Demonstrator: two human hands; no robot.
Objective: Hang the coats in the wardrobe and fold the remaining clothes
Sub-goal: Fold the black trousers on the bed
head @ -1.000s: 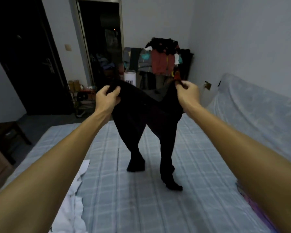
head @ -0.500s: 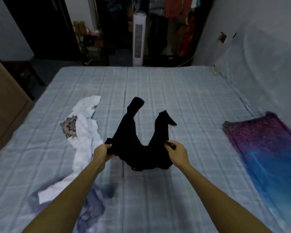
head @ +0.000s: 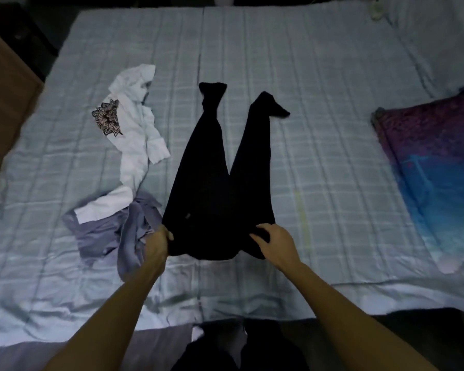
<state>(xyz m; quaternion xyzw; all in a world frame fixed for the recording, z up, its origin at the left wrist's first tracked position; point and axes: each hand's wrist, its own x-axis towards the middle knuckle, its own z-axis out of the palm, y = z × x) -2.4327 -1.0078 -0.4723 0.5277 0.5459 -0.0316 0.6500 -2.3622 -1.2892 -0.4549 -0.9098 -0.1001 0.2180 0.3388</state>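
Black tights (head: 217,188) lie flat at bed (head: 332,129) centre, waistband toward 6 o'clock, legs splayed toward 12. Left hand (head: 158,243) pinches the waistband's left corner; right hand (head: 276,243) grips the right corner, fingers curled into the cloth. White shirt (head: 133,135) with a dark print lies at 10 o'clock, just beside the left leg. Grey garment (head: 118,231) is bunched at 8 o'clock, touching the left hand. Purple-blue cloth (head: 434,170) lies at 3 o'clock, well apart.
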